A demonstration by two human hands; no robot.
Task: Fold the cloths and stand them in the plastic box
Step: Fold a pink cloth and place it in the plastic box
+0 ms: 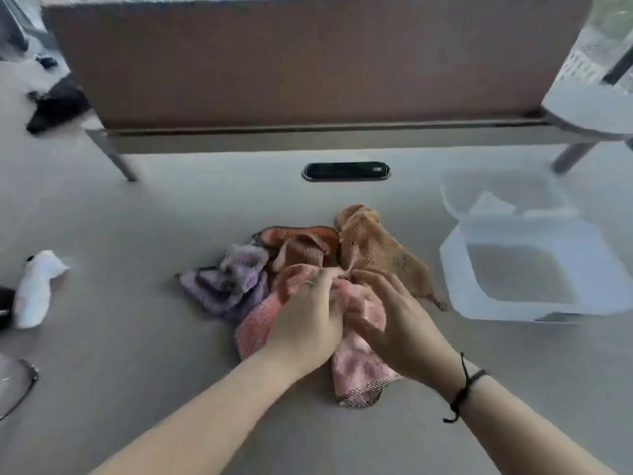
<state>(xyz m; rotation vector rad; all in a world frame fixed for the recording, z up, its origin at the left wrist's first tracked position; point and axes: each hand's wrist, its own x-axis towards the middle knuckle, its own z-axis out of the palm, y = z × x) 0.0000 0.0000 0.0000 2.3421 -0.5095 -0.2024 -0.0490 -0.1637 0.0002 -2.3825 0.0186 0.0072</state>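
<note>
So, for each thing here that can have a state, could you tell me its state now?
pink cloth: crumpled, unfolded, gripped by both hands
left hand: gripping the pink cloth
right hand: gripping the pink cloth
purple cloth: crumpled in the pile
tan cloth: crumpled in the pile
orange-red cloth: crumpled in the pile
plastic box: open, no cloths inside

Under my left hand (308, 320) and right hand (394, 323) the pink cloth (356, 368) looks soft, waffle-textured and matt, with a stitched edge. Just beyond it, the purple cloth (226, 282) and tan cloth (373, 248) show the same nubby weave. Right of the pink cloth, the plastic box (513, 231) is translucent, smooth and faintly glossy. The table (137, 337) beneath the pink cloth looks smooth, matt grey.
</note>
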